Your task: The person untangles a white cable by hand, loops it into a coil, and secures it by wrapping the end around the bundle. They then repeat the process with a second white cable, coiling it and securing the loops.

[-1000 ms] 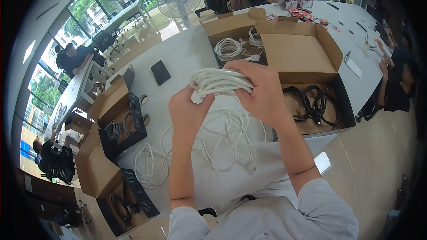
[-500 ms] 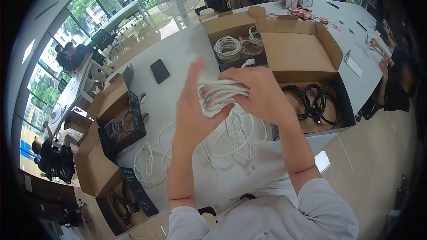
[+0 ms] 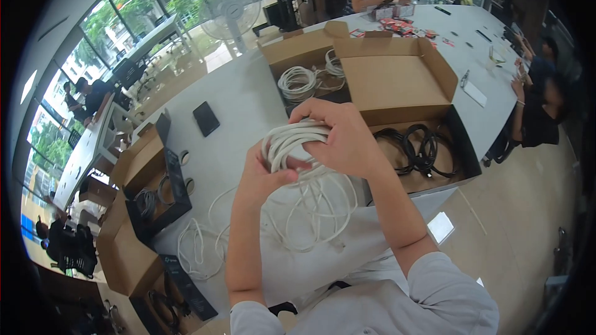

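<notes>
A coiled bundle of white cable (image 3: 287, 141) is held up over the table between both hands. My left hand (image 3: 264, 172) wraps round the coil's lower left side, its thumb at the bottom of the loops. On the upper right, my right hand (image 3: 338, 136) grips the coil, with fingers bent over the top and partly inside it. Below the hands, loose white cable (image 3: 316, 211) lies in tangled loops on the table, and another loose stretch of white cable (image 3: 200, 245) lies to the left.
An open box with coiled white cables (image 3: 298, 84) stands behind the hands, and one with black cables (image 3: 425, 152) at right. Smaller boxes with grey cables (image 3: 147, 203) and black cables (image 3: 164, 310) are at left. A phone (image 3: 206, 118) lies on the table (image 3: 239, 96); people sit beyond.
My left hand, raised and spread before, has closed round the coil. The coil now shows as a rounder ring. The whole view has shifted a little.
</notes>
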Demonstrator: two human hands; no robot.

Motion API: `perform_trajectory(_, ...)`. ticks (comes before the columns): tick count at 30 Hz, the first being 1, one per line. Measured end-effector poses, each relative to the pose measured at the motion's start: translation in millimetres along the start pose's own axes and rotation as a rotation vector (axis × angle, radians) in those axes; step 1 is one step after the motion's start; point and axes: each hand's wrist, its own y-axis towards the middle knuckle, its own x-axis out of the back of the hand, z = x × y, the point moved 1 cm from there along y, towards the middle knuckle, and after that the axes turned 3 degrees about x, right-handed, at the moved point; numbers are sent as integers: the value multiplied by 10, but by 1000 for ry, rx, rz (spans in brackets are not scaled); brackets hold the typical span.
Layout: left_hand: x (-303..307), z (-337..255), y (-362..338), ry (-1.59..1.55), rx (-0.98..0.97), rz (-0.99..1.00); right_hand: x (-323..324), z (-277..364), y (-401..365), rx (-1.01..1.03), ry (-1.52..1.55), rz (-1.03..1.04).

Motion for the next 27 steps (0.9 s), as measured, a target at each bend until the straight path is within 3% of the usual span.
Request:
perform_trajectory(6,9,21,-46,-18,81,82,63,82,23,-115,-13,133)
perform_trajectory(9,16,6,-77,-122,156,-29,-22,-23,33,-109,63,99)
perform_trajectory(12,-11,-103,-88,54,164,-170,-15,-14,43,-157,92,204)
perform_trajectory(15,89,-106,-74,-213,74,-401,-99,-96,21,136,197,77)
perform_trajectory(18,368,-215,-109,-381,-107,-380,-23,-26,27,-12,36,25)
perform_trajectory(19,436,-270,-131,-479,-156,-395,-67,-118,26,78,-33,-99)
perform_trajectory(22,561,-429,-200,-713,-329,-382,-91,-224,-30,-18,-339,166)
perform_trajectory(25,616,-511,-249,-681,-450,-474,-178,-123,19,-307,-341,686)
perform_trajectory(27,627,-535,-260,-653,-491,-536,-273,-273,0,-358,100,642)
